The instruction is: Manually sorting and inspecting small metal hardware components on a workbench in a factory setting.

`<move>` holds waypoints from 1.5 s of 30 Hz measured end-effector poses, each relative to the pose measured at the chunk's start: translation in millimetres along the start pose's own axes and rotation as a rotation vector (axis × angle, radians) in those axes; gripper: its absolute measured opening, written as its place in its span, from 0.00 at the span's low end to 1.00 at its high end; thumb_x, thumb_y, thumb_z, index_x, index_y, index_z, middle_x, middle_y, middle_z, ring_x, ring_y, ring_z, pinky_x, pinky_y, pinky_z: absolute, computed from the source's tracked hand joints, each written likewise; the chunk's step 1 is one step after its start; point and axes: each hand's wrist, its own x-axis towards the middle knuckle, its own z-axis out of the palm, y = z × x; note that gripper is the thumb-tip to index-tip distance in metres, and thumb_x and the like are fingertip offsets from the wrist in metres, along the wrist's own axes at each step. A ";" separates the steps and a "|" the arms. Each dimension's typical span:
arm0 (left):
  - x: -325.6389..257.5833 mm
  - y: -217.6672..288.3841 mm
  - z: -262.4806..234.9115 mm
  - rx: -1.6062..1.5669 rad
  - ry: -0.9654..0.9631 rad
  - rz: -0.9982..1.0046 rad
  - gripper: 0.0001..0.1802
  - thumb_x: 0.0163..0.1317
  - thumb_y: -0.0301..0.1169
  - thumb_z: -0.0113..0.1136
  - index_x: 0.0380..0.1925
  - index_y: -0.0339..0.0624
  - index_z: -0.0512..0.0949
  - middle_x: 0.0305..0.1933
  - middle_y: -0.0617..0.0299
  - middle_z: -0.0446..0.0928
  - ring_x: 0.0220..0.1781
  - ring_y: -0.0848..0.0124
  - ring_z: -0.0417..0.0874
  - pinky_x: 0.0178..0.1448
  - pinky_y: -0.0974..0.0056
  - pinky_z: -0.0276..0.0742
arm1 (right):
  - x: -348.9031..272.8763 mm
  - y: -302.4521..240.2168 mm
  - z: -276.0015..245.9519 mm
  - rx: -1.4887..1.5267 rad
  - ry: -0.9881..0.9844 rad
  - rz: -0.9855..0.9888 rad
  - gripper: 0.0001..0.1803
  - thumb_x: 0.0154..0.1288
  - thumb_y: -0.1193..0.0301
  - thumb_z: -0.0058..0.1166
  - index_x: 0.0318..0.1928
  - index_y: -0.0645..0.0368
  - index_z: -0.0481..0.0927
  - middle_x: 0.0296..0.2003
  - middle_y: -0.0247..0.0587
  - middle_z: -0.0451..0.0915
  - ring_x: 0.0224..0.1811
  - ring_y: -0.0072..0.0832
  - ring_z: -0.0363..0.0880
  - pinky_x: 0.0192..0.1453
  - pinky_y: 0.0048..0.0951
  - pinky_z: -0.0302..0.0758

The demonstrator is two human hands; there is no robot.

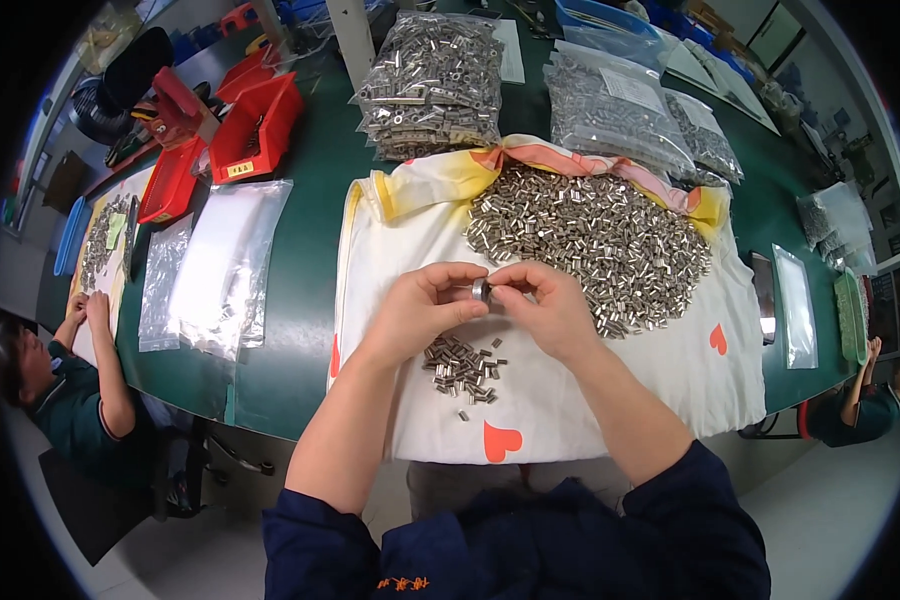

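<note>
- A worker's left hand [425, 315] and right hand [545, 305] meet above a white cloth [555, 400], fingertips of both pinched narrowly around a small, round metal piece [481, 290].
- The piece sits between the hands, just above a small pile of metal cylinders [458, 372].
- A larger heap of cylinders [590, 235] spreads beyond the right hand.
- Filled clear bags [430, 85] stand behind the cloth on a green table [305, 270].
</note>
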 end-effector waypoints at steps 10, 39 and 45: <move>1.7 -4.6 1.5 0.043 0.025 0.048 0.19 0.51 0.21 0.63 0.45 0.33 0.74 0.36 0.63 0.78 0.36 0.80 0.77 0.42 0.75 0.74 | -4.4 -8.3 -4.5 -0.137 -0.006 -0.105 0.04 0.53 0.77 0.57 0.31 0.62 0.79 0.28 0.35 0.78 0.29 0.21 0.76 0.34 0.21 0.72; -10.2 4.6 -2.9 0.181 -0.263 -0.024 0.17 0.47 0.23 0.66 0.40 0.36 0.77 0.32 0.68 0.77 0.33 0.82 0.75 0.39 0.76 0.72 | 37.3 1.7 4.5 -0.996 0.027 -0.306 0.03 0.51 0.71 0.55 0.25 0.56 0.78 0.27 0.39 0.76 0.36 0.36 0.74 0.43 0.36 0.69; -7.5 5.1 -3.9 0.136 -0.180 -0.050 0.17 0.50 0.21 0.64 0.42 0.34 0.76 0.33 0.67 0.76 0.33 0.82 0.75 0.40 0.76 0.73 | 28.2 -7.5 2.2 -0.973 0.004 -0.356 0.03 0.51 0.73 0.54 0.27 0.59 0.78 0.28 0.40 0.77 0.34 0.34 0.75 0.42 0.33 0.71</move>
